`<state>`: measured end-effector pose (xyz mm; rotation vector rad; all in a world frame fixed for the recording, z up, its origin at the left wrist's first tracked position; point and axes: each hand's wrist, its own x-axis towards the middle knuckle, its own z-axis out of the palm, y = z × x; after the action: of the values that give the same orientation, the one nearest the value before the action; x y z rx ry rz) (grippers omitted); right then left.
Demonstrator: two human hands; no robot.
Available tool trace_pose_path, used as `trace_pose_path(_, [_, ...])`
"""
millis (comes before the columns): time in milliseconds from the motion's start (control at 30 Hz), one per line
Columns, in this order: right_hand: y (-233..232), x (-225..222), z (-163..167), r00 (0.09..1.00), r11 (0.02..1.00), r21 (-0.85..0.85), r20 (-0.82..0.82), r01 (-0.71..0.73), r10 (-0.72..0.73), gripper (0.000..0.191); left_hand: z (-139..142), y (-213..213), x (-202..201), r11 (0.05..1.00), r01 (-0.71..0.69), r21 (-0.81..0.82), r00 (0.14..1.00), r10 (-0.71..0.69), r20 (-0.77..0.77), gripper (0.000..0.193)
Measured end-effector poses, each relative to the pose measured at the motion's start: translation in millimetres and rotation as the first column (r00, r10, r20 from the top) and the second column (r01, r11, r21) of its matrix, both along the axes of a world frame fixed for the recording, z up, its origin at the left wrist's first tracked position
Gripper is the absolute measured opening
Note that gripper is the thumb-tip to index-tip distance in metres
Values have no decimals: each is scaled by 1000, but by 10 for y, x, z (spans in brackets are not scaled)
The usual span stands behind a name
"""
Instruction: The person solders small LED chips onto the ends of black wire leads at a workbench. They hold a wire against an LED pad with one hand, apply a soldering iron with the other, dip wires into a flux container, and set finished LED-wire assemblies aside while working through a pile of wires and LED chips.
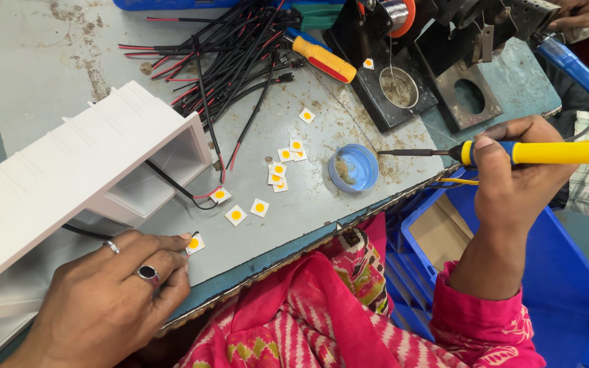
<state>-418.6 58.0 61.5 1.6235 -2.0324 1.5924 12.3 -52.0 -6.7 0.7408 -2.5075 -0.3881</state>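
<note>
My left hand rests on the grey bench at the lower left, fingertips pressing a small white square chip with a yellow dot. It wears two rings. My right hand grips a yellow-handled soldering iron, its dark tip pointing left above a round blue tin. Several more white chips with yellow centres lie scattered between the hands. A red and black wire pair runs from a long white housing to a chip.
A bundle of red and black wires lies at the back. Beyond it are a yellow-and-red screwdriver, a black solder stand with a spool and a blue crate at right. Another person's hand shows at the top right.
</note>
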Motion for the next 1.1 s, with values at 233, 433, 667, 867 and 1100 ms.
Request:
trace_pose_path(233, [-5, 14, 1, 999, 1000, -11, 26, -27, 27, 15, 23, -2, 3, 999, 23, -44, 1000, -23, 0, 13])
trace_pose_path(433, [-9, 40, 26, 998, 1000, -13, 59, -23, 24, 11, 25, 8, 0, 999, 23, -25, 1000, -23, -20, 12])
trace_pose_path(667, [41, -99, -97, 999, 1000, -9, 18, -30, 30, 12, 33, 5, 0, 1000, 25, -15, 1000, -25, -18, 12])
trace_pose_path(867, [260, -292, -157, 864, 989, -67, -482, 128, -145, 11, 112, 3, -45, 1000, 24, 11, 998, -23, -58, 11])
trace_pose_path(1100, [283, 534, -349, 916, 892, -341, 165, -296, 366, 13, 158, -43, -42, 998, 63, -1, 992, -62, -107, 10])
